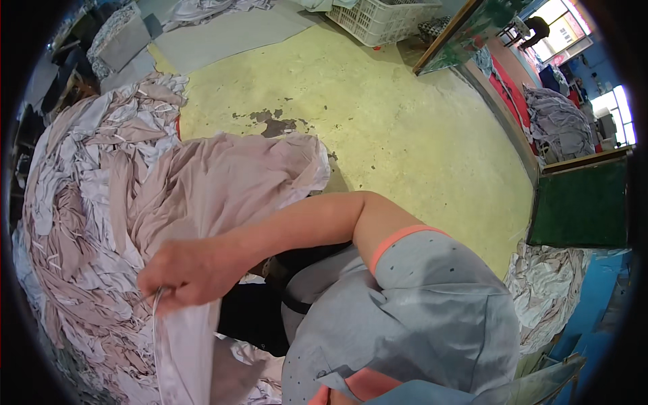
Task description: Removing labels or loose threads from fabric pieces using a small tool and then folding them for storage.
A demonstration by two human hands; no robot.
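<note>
My right hand (185, 273) reaches across to the left with its fingers closed on a pale pink cloth (185, 358). The cloth hangs from the grip toward the lower edge. A thin, shiny curved edge shows by the fingertips, too small to name. Just beyond the hand, a wide dusty-pink cloth (236, 169) is draped in folds, its far edge lying toward the yellow floor. My left hand is not visible.
A large heap of pink and white cloth (74, 223) fills the left side. A white plastic crate (385, 20) stands on the yellow floor (418, 135) ahead. At right are a green panel (580, 202) and another cloth pile (547, 290). A person (536, 30) bends beyond the doorway.
</note>
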